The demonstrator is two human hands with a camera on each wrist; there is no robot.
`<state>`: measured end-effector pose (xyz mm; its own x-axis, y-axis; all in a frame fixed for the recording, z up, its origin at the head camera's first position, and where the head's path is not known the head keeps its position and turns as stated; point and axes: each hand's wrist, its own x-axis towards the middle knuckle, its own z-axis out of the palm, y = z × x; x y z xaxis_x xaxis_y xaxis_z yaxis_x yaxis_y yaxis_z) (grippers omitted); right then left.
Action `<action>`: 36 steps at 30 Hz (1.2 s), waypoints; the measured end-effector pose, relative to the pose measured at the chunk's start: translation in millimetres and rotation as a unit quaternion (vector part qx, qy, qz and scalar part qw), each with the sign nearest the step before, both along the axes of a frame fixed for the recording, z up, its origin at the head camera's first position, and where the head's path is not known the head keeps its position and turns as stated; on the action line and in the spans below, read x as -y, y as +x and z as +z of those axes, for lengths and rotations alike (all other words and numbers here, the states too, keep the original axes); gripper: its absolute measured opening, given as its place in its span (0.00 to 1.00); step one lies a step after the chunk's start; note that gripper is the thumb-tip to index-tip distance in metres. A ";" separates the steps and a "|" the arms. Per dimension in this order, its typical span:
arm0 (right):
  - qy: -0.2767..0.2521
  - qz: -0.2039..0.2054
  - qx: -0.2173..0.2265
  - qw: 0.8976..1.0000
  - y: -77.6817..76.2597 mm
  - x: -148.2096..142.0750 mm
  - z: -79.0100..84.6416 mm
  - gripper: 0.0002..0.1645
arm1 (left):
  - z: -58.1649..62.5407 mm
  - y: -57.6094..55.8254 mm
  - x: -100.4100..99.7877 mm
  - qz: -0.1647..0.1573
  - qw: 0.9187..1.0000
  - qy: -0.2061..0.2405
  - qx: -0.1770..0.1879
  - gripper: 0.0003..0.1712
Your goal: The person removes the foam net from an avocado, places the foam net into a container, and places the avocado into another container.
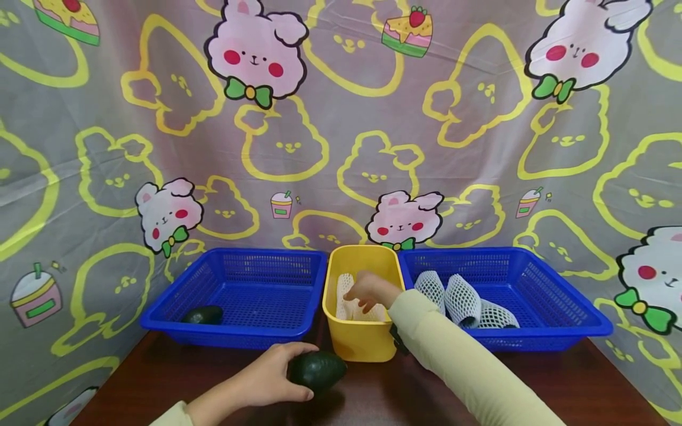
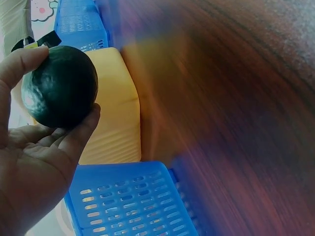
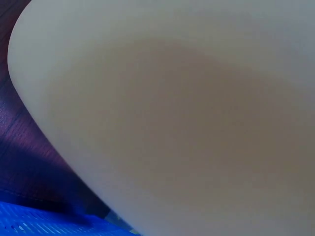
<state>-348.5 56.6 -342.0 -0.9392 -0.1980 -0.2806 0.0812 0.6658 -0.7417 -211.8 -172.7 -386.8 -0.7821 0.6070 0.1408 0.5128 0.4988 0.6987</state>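
Note:
My left hand [image 1: 272,376] grips a dark green avocado [image 1: 318,371] between thumb and fingers, in front of the yellow bin [image 1: 362,343]. In the left wrist view the thumb and fingers wrap the avocado [image 2: 61,88] from two sides. My right hand [image 1: 373,290] reaches down into the yellow bin, its fingers loosely bent and spread over white foam net sleeves [image 1: 345,290]. Nothing shows between those fingers. A pale sleeve [image 3: 162,123] fills most of the right wrist view and hides the right hand there.
A blue basket [image 1: 256,340] on the left holds another avocado [image 1: 203,315] in its near left corner. The blue basket [image 1: 554,343] on the right holds several items in white foam nets [image 1: 462,300]. All stand on a dark wooden table [image 1: 213,355] before a patterned cloth [image 1: 341,118].

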 end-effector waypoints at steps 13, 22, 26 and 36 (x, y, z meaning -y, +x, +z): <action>-0.002 0.022 -0.035 0.999 6.0 -11.5 21.7 0.18 | 9.0 0.8 5.2 0.010 0.999 -0.008 -0.036 0.37; -0.056 0.021 -0.071 0.996 18.7 -13.6 40.3 0.33 | 24.1 1.7 13.9 0.001 1.000 0.015 0.018 0.36; -0.096 0.020 -0.084 0.992 26.2 -11.6 45.4 0.34 | 32.1 1.8 20.4 0.007 0.997 0.042 0.065 0.36; -0.199 0.031 -0.116 0.973 60.3 -5.1 43.7 0.19 | 53.4 -4.7 43.1 0.069 0.996 0.051 0.000 0.37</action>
<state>-288.2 61.7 -298.3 -0.9510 -0.3054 0.0488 -0.1508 0.3199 -0.9354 -216.5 -215.8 -333.4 -0.8572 0.4761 0.1962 0.4440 0.4904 0.7500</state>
